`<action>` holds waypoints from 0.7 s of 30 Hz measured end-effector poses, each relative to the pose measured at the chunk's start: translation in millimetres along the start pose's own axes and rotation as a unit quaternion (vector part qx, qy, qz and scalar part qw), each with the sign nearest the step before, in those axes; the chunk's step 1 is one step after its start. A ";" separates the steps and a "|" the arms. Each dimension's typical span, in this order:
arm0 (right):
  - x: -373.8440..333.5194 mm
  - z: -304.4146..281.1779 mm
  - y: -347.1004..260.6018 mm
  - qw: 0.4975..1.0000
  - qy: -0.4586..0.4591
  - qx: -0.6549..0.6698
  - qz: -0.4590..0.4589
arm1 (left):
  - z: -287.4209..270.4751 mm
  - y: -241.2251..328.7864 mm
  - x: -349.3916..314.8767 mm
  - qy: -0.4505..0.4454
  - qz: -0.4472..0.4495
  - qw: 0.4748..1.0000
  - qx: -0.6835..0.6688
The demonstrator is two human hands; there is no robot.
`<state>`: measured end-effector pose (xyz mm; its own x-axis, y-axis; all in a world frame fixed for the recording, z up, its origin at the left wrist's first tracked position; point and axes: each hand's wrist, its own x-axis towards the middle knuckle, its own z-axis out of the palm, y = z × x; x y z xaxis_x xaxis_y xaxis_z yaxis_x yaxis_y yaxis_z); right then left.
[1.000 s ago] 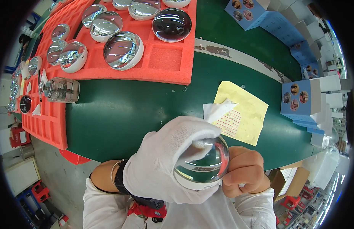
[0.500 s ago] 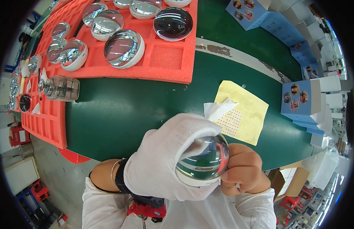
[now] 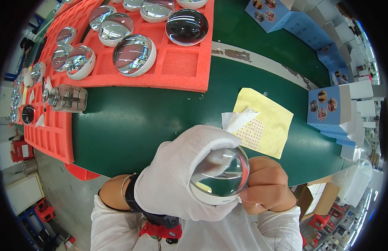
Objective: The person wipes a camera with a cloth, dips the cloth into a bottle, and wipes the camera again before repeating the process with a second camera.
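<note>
My left hand, in a white glove, wraps round a round white-based device with a shiny clear dome. The dome is tilted up, its white rim toward my body, and the green table reflects in it. My bare right hand is closed, its knuckles up and its fingertips against the right side of the rim. A small white bit shows under those fingers; what they hold is too hidden to name. Beyond the device lies a yellow sheet with rows of small red marks, a folded white tissue on its left edge.
Red foam trays at the left carry several mirrored domes and a dark one. A glass pump bottle stands on the lower tray's edge. Blue boxes line the right side; an open carton sits below the table edge.
The dome has tilted slightly and shifted a little left in my gloved hand. My right fingers have moved slightly along its rim.
</note>
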<state>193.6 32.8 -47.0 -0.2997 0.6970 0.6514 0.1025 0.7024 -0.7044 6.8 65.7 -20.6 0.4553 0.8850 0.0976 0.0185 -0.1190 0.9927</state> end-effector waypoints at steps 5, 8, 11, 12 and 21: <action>0.6 -2.0 1.5 1.000 -0.025 0.002 0.002 | -2.8 -1.0 3.0 -0.010 0.024 0.999 0.025; -1.8 -1.9 -1.8 1.000 -0.023 0.000 0.010 | -3.1 -0.3 1.8 -0.015 0.015 0.999 0.029; -2.2 -0.3 -2.7 1.000 -0.006 0.004 0.017 | -2.6 0.1 2.1 -0.029 -0.010 0.999 -0.020; -1.8 1.0 -3.0 1.000 0.009 0.010 0.019 | -1.7 -0.2 2.1 -0.030 -0.009 0.999 -0.021; -1.8 -6.6 -4.3 0.998 -0.033 -0.046 0.008 | -1.4 -2.0 3.1 -0.054 -0.037 0.997 -0.038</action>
<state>199.9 29.6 -43.3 -0.3582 0.6996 0.6183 0.1944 0.7036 -0.6835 6.9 69.4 -22.2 0.5480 0.8362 0.0203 -0.0108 -0.0172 0.9998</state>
